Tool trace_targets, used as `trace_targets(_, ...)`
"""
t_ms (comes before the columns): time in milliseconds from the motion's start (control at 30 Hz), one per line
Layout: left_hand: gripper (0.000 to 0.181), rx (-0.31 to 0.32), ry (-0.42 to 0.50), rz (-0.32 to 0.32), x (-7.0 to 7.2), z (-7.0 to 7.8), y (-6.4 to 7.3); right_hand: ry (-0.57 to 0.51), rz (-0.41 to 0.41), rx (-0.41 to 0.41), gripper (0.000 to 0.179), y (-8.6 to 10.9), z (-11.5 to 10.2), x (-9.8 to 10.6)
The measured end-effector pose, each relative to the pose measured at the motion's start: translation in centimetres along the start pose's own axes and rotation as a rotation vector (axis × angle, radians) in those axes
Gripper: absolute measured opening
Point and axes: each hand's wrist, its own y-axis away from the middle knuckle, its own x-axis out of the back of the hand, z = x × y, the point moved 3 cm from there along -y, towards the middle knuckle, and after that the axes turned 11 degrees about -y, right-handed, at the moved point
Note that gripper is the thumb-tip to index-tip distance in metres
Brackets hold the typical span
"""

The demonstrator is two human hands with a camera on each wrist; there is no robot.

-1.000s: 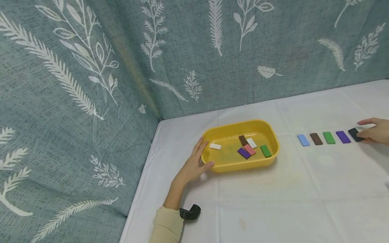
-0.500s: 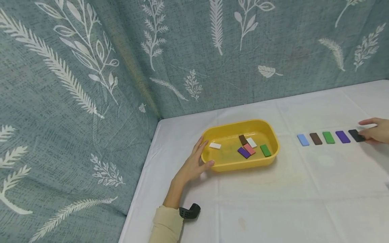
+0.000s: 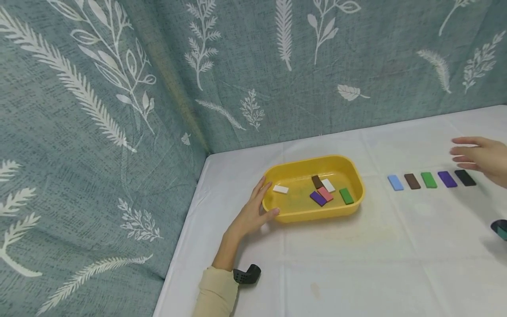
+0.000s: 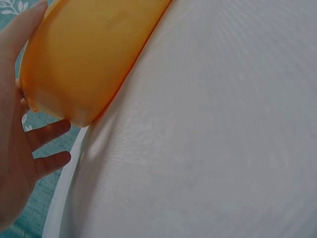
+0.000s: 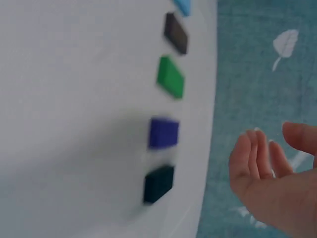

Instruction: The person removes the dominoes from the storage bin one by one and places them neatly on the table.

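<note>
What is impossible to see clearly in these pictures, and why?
Light-blue rectangular tile: right wrist view, cut by top edge.
Black rectangular tile: right wrist view, surface blurred.
Yellow rounded plastic tray: left wrist view, inside hidden by its wall.
Bare right hand: head view, arm cut by right edge.

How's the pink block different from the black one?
The pink block lies inside the yellow tray; the black block lies on the white cloth. The pink block is in a jumble, while the black block ends a neat row. Both are flat and rectangular.
</note>
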Motion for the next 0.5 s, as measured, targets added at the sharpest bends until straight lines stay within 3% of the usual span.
trace_targets(167, 0.094, -0.002, -0.005, -0.006, 0.0, 0.0, 0.0, -0.180, -0.229, 0.010, 0.059, 1.2, -2.9, -2.6)
trace_targets(300, 0.095, -0.010, -0.012, 0.005, 0.0, 0.0, 0.0, -0.458, -0.412, -0.087, 0.050, 2.5, -5.4, -5.4)
trace_targets(400, 0.094, -0.015, -0.011, 0.008, 0.0, 0.0, 0.0, -0.633, -0.481, -0.168, 0.048, 3.5, -6.9, -7.6)
trace_targets(500, 0.095, -0.010, -0.015, 0.001, 0.0, 0.0, 0.0, -0.708, -0.512, -0.214, 0.041, 4.1, -7.9, -9.5)
